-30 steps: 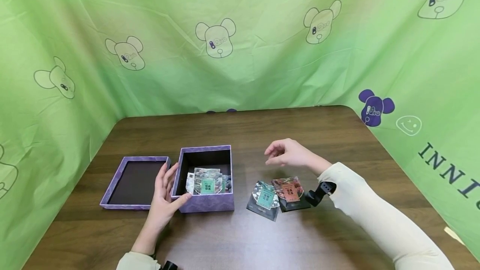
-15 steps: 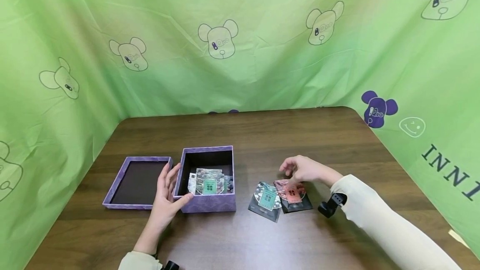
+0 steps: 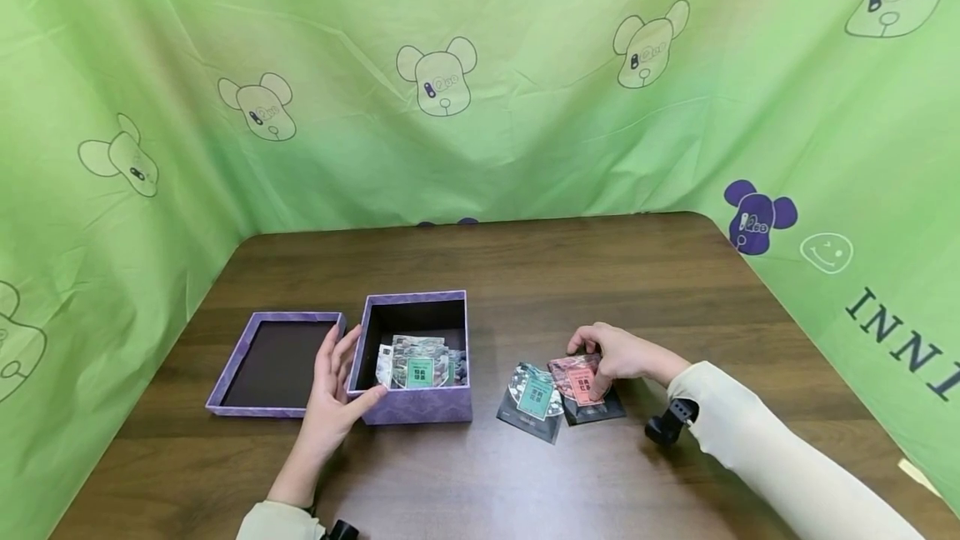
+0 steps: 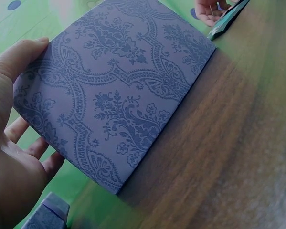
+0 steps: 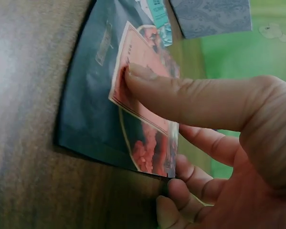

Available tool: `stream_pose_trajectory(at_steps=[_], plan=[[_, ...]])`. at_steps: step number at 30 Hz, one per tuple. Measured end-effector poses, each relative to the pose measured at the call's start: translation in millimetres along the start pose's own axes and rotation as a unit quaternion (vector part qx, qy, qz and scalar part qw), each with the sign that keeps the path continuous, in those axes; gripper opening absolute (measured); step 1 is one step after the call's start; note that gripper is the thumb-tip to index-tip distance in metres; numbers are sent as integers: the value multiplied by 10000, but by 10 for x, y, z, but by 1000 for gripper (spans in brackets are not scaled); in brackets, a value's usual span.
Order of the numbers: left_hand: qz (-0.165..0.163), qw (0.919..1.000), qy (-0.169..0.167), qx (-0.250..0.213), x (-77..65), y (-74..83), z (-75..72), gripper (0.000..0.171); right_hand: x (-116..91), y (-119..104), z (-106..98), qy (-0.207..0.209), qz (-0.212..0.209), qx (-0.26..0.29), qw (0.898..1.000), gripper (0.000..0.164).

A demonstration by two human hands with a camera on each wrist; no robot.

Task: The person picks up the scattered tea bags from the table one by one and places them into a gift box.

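On the right, my right hand [image 3: 621, 354] pinches a tea sachet with a red label [image 3: 594, 413]. The right wrist view shows the thumb pressed on the label [image 5: 145, 93] and fingers behind the sachet's upper edge. Beside it on the table lies a tea sachet with a teal label [image 3: 530, 415]. My left hand [image 3: 330, 394] grips the left front corner of a purple patterned box [image 3: 420, 408], thumb at the front rim and fingers along the side. Inside the lidless box stand several tea sachets [image 3: 420, 352], the front one with a green label.
The box's lid [image 3: 277, 365] lies upturned left of the box, near the left fingers. A brown wooden table [image 3: 480, 482] carries everything. A green curtain [image 3: 525, 157] printed with bear heads surrounds the back and sides.
My right hand has come down and slightly right onto the red-labelled tea sachet and now pinches it. My left hand keeps its hold on the box.
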State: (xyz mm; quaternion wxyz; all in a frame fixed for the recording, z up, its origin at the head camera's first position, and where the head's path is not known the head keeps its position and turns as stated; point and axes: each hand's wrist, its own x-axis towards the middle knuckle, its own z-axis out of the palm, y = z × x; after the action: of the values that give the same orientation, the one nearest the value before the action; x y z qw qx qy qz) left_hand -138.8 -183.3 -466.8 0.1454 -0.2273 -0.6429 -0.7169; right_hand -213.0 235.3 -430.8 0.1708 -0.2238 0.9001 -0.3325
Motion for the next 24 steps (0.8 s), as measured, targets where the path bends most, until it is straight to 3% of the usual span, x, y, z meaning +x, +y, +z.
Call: stream_pose_trajectory(at_steps=[8,14,20,24], plan=[[140,9999,-56,8,6,-22,-8,101,-8,47,25,205,-153,-29,9997,51],[221,9997,-73,-33,-2,-41,-9,101,-40,108,-49,135,-325,603,9976,40],[201,9998,-56,-38,-8,-48,-8,101,-73,147,-194,-3,6,1555,9878,29],[171,9998,-53,-58,-3,-53,-7,101,-73,158,-269,-72,123,1965,9804,30]])
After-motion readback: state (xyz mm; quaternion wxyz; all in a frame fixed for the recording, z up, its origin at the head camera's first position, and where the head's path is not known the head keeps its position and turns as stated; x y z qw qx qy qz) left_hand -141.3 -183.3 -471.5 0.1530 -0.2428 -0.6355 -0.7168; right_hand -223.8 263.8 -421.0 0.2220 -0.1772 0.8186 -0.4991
